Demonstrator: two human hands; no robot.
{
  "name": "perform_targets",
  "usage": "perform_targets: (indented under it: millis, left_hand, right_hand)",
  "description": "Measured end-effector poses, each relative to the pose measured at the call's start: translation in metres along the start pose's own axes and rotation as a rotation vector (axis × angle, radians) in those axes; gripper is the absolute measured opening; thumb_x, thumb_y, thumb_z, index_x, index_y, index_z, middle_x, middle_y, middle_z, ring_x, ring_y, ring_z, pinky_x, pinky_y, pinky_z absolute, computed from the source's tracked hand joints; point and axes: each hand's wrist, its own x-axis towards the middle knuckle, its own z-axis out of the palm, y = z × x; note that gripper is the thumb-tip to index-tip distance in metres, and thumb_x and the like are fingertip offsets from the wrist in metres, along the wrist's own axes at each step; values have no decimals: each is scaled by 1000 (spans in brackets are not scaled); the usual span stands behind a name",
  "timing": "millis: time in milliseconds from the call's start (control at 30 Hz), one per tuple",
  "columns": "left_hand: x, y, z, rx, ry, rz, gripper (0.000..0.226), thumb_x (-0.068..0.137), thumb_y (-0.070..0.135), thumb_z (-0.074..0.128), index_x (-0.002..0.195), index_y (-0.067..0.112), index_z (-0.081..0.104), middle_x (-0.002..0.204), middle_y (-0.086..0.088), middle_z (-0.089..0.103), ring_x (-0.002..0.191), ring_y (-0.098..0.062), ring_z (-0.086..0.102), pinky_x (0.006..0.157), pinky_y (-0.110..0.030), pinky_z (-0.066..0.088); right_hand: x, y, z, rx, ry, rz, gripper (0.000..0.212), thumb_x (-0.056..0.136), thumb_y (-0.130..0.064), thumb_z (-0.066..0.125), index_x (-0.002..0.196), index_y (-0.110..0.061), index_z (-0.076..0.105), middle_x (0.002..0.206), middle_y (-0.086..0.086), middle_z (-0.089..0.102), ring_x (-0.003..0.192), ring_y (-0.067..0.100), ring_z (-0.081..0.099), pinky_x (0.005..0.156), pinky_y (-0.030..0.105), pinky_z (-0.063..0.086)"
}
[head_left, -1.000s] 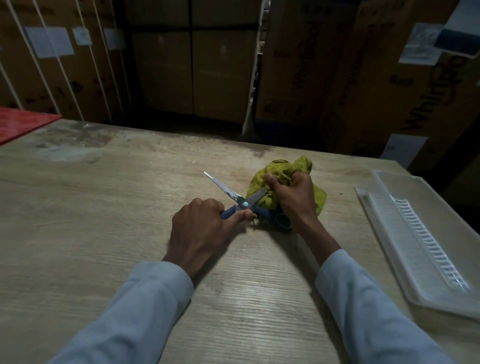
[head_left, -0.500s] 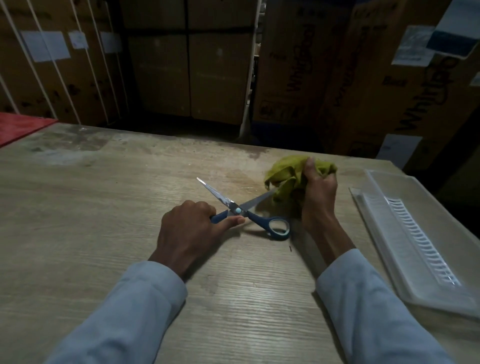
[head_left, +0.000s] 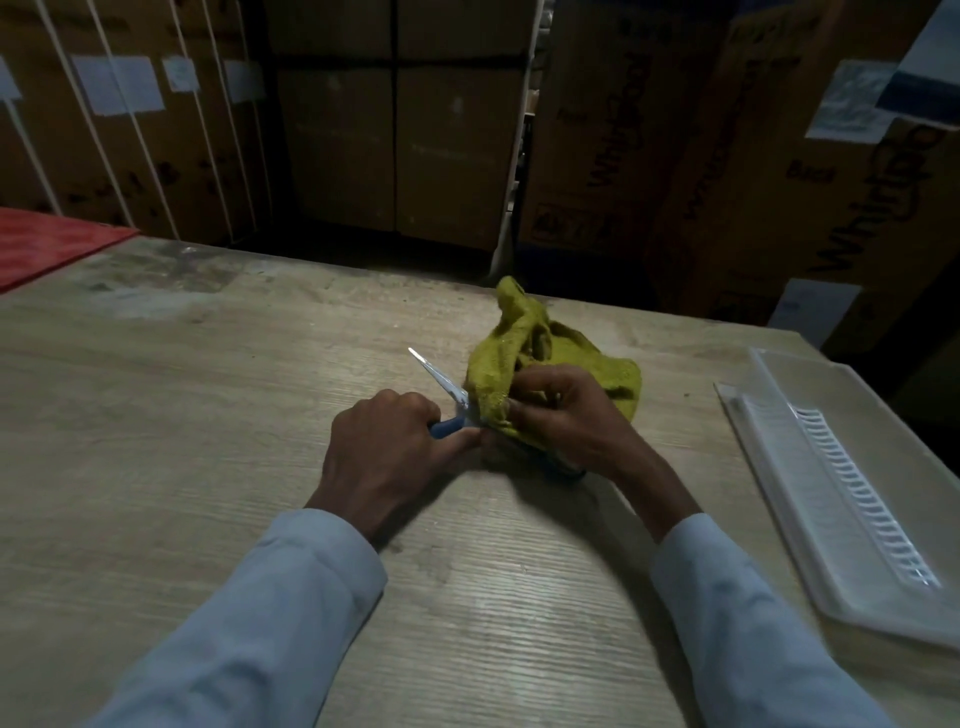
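Blue-handled scissors lie spread on the wooden table, one steel blade pointing up and left. My left hand grips the near blue handle, thumb stretched toward the pivot. A crumpled yellow-green cloth covers the pivot, the other blade and most of the second handle. My right hand holds the cloth and presses it down onto the scissors, its fingertips close to my left thumb.
A clear plastic tray with a ribbed slot lies on the table at the right. A red sheet sits at the far left corner. Tall cardboard boxes stand close behind the table's far edge.
My right hand, which held the cloth off to the right of the scissors half a second ago, has come back left and laid it over the pivot and far blade. My left hand keeps its hold.
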Motion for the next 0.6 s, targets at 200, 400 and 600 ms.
perform_targets:
  millis: [200,400,600]
  left_hand:
    - [2,-1,-1,10,-7,-15,76,69,90,38,48,18,46,50,3,47,48,-11,45,46,-25,24]
    - [-2,-4,-5,-20,-27,-61,77,66,91,38,47,17,47,47,3,47,47,-12,47,48,-26,28]
    - [2,-10,-5,-94,65,-12,73,68,89,37,45,20,43,44,5,44,43,-11,42,48,-24,31]
  right_hand:
    - [7,18,4,-210,175,-8,30,80,-15,73,110,-18,72,105,0,72,94,18,66,78,47,56]
    - [-1,30,-18,-252,469,78,29,83,0,64,102,-18,74,93,2,72,84,17,65,75,40,57]
    - [-3,32,-38,498,727,428,26,97,-9,54,120,-8,66,102,2,71,85,7,66,73,20,55]
